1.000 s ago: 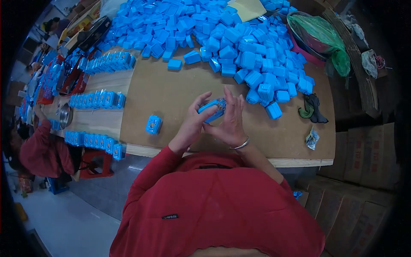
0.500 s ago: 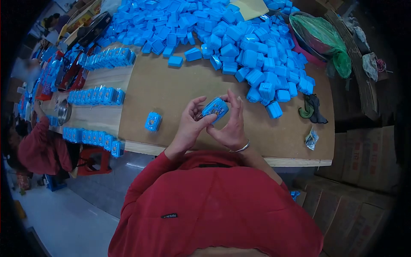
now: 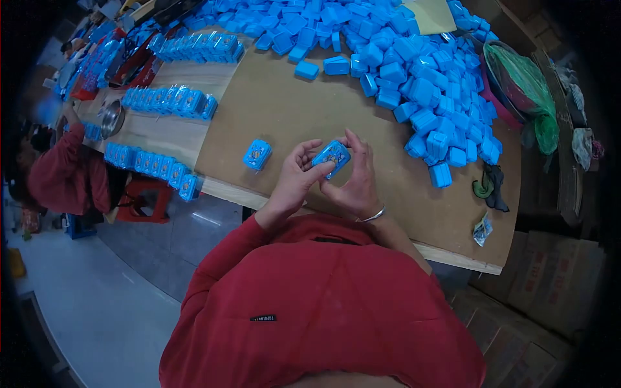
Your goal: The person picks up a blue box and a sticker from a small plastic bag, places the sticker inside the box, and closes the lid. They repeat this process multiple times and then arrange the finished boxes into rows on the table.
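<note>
"What's at left?"
"Rows of wrapped boxes [image 3: 165, 101] on the table [image 3: 259, 116], then a lone box [image 3: 257, 154]."
"The hands?"
"The left hand [image 3: 296, 176] has its grip closed on a blue box [image 3: 332, 155] — above the table. The right hand [image 3: 357, 181] curves along its right side — whether gripping, I can't tell."
"Farther right?"
"A heap of boxes [image 3: 424, 90]."

Holds a printed blue case [image 3: 333, 154] between left hand [image 3: 297, 180] and right hand [image 3: 359, 186], with left thumb [image 3: 319, 172] on its lower edge. Wears a bangle [image 3: 374, 215] at right wrist [image 3: 383, 223]. Faces a counter [image 3: 291, 103] bearing a single second case [image 3: 257, 154] to the left, a heap of blue boxes [image 3: 420, 90] beyond and rows of cases [image 3: 165, 101] farther left.
</note>
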### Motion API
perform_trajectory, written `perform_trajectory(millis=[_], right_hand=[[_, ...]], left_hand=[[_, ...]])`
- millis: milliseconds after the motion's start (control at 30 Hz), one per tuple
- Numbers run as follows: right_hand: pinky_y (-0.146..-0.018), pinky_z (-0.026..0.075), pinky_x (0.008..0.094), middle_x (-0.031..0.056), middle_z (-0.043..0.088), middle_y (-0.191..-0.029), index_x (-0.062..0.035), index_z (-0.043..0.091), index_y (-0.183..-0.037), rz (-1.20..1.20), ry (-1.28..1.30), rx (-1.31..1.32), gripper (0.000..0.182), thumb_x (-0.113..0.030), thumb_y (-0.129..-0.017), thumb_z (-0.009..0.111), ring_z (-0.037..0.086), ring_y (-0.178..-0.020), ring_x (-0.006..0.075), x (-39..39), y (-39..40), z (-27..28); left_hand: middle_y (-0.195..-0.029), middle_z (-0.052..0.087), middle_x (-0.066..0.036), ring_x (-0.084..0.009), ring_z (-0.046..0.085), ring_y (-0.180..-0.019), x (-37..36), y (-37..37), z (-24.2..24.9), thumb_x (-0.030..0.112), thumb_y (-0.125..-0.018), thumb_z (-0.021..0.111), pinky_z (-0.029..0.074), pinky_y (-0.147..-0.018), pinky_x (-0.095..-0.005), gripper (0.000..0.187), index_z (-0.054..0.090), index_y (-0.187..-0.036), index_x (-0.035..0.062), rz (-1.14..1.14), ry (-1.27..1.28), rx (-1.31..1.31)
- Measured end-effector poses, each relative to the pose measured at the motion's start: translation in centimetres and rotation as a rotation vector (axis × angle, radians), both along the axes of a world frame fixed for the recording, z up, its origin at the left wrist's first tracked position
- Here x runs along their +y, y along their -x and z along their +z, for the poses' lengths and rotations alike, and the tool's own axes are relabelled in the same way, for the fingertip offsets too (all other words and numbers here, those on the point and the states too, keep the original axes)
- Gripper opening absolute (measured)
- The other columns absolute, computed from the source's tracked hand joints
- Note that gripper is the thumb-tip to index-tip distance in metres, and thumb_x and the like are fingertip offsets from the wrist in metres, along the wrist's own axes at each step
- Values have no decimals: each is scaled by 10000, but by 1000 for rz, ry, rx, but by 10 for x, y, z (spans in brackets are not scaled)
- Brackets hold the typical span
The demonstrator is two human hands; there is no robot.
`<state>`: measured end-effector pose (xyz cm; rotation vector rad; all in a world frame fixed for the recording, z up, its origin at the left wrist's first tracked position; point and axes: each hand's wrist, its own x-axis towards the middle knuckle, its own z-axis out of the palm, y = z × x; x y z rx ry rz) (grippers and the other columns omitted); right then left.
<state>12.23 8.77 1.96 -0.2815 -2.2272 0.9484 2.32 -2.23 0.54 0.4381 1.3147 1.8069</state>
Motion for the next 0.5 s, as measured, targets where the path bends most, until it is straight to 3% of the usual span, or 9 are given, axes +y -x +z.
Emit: perform_trajectory(millis=[133, 233, 333, 367, 467, 500], right_hand=[[-899, 404, 399, 161, 493, -1108, -3, 308, -1328, 18, -38, -18, 862, -102, -587, 738, 485, -1034, 309, 0, 5, -1], [-898, 406, 396, 160, 495, -1099, -4, 320, -1318, 53, 0, -75, 844, -124, -595, 738, 493, -1025, 306, -3, 12, -8], [-907, 406, 387, 160, 496, -1090, -10, 333, -1310, 115, 71, -195, 821, -149, -609, 739, 499, -1022, 304, -8, 24, -36], [-911, 405, 383, 160, 496, -1090, -13, 338, -1307, 140, 73, -225, 813, -157, -615, 739, 501, -1023, 304, -9, 29, -52], [-924, 402, 377, 159, 493, -1090, -17, 343, -1303, 216, 126, -243, 798, -167, -628, 741, 501, -1030, 305, -16, 47, -61], [-928, 400, 375, 158, 493, -1091, -18, 344, -1303, 241, 154, -240, 794, -168, -632, 742, 500, -1033, 305, -22, 54, -62]], left_hand=[[-1069, 547, -105, -123, 548, -944, -4, 2, 2, 119, -787, 695, 463, -812, -248, 610, 368, -1277, -36, 28, 11, 27], [-1060, 541, -129, -185, 549, -947, -13, 7, 1, 143, -776, 694, 447, -825, -302, 589, 393, -1248, -42, 19, 183, 100], [-1129, 509, -157, -258, 496, -1086, -41, 14, 1, 144, -766, 689, 416, -885, -348, 549, 433, -1220, -29, 250, 426, 1092], [-1123, 488, -187, -315, 467, -1111, -50, 19, 4, 157, -747, 696, 386, -916, -384, 542, 449, -1198, -16, 354, 449, 1188], [-1116, 479, -189, -345, 431, -1112, -76, 43, -4, 154, -745, 678, 349, -943, -407, 510, 461, -1178, -9, 505, 501, 1140], [-1127, 505, -174, -300, 470, -1115, -84, 53, -17, 152, -750, 686, 366, -949, -380, 507, 465, -1180, -2, 492, 484, 1090]])
